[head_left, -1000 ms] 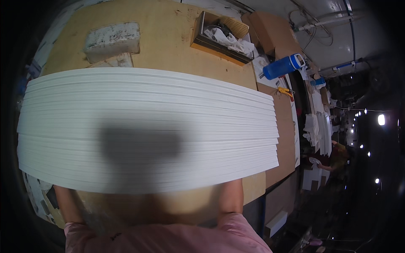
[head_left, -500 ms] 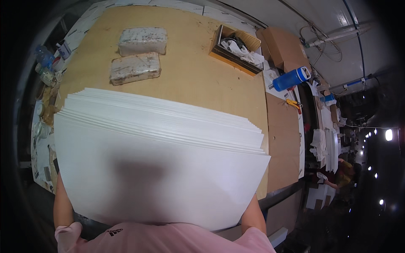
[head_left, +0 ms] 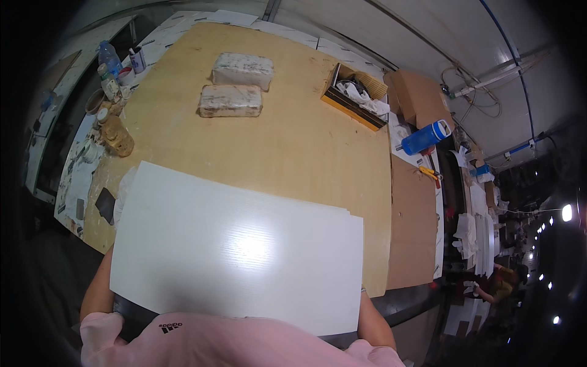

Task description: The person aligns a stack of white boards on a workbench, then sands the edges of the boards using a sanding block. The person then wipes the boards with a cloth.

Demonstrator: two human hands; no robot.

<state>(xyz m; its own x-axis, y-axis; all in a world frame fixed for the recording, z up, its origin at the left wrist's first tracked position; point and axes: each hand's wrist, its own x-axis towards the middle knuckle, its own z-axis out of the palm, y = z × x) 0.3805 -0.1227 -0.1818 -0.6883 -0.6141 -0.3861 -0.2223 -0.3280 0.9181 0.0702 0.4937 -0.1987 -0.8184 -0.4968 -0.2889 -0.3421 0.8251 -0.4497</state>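
A stack of large white panels (head_left: 183, 244) lies before me, its near part against my pink shirt and past the table's front edge. The top panel is smooth and glossy, with a bright reflection in its middle. A little of the lower panels shows at the far right corner. My left forearm (head_left: 99, 286) reaches up to the stack's left side, and my right forearm (head_left: 374, 319) to its right side. Both hands are hidden behind the panels, so their fingers do not show. Beyond the stack spreads a pale wooden tabletop (head_left: 293, 153).
Two wrapped blocks (head_left: 231, 101) sit far back. A box of cloths (head_left: 354, 110), a blue bottle (head_left: 422, 139) and a yellow-handled tool (head_left: 429, 173) are at right. Bottles (head_left: 116, 136) and a dark flat piece (head_left: 105, 205) are at left. Another person (head_left: 504, 284) works far right.
The panels, fanned out in steps at their far edge before, now lie nearly flush. The stack sits lower and nearer my body, and the view has shifted with more tabletop showing.
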